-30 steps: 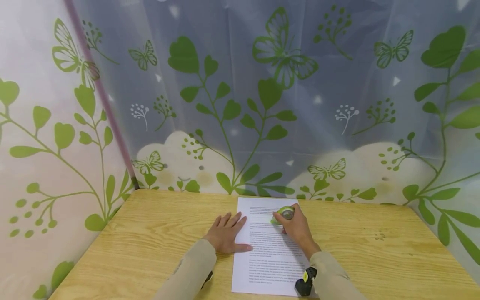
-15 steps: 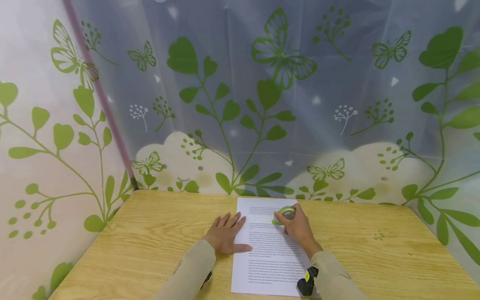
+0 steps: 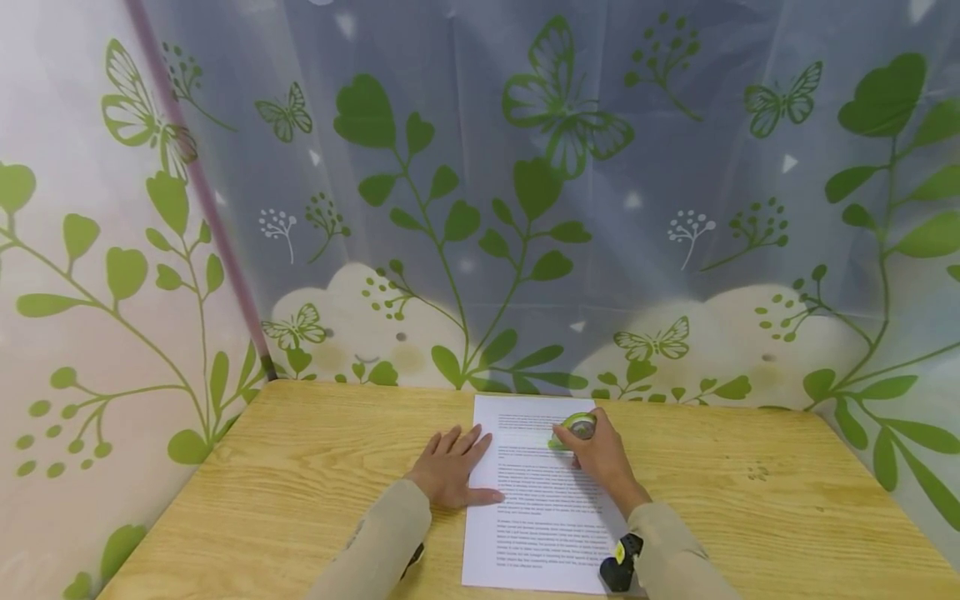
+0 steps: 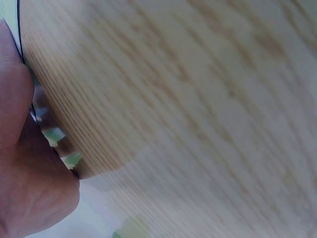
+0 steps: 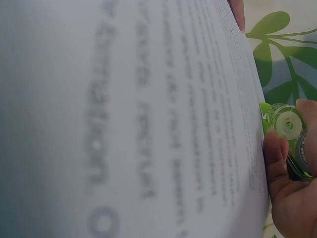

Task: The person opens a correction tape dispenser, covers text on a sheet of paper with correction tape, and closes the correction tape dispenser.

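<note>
A printed sheet of paper [image 3: 482, 542] lies on the wooden table, its long side running away from me. My left hand [image 3: 447, 471] rests flat across the sheet's left edge, fingers spread and thumb on the text. In my right hand [image 3: 609, 463], a green see-through correction tape [image 3: 579, 427] is held between thumb and fingers, its tip low over the upper part of the page. A white band without print shows left of it between text lines. In the right wrist view, the round spools of the correction tape [image 5: 288, 124] show and its tip meets the paper [image 5: 54, 119].
The wooden table [image 3: 315, 467] extends to both sides of the sheet. Behind and at the left hangs a curtain [image 3: 480, 250] printed with leaves and butterflies. A black wrist camera [image 3: 621, 567] on the right sleeve overlaps the sheet's lower right corner.
My right hand has slid a little to the right along the page with the correction tape. The left hand and the sheet stay in place.
</note>
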Action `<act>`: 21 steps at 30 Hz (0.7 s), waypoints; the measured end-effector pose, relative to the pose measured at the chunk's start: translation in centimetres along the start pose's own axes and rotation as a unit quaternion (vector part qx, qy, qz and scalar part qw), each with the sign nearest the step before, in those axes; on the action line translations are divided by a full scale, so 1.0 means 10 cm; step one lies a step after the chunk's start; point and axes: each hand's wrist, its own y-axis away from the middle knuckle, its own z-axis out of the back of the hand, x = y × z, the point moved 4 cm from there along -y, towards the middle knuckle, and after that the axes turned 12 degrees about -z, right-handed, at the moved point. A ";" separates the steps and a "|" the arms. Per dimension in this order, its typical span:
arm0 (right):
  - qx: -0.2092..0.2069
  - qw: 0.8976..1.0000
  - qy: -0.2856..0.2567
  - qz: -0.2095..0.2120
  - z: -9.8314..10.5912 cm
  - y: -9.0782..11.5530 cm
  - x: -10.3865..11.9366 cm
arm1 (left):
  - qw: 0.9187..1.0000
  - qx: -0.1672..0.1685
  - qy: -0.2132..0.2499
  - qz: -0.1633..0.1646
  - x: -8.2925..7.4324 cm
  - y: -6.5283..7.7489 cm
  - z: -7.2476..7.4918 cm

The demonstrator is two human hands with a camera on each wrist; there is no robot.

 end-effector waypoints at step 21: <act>-0.015 1.000 0.012 -0.014 0.09 -0.01 -0.04 | 1.000 -0.009 0.015 -0.004 -0.03 0.02 0.04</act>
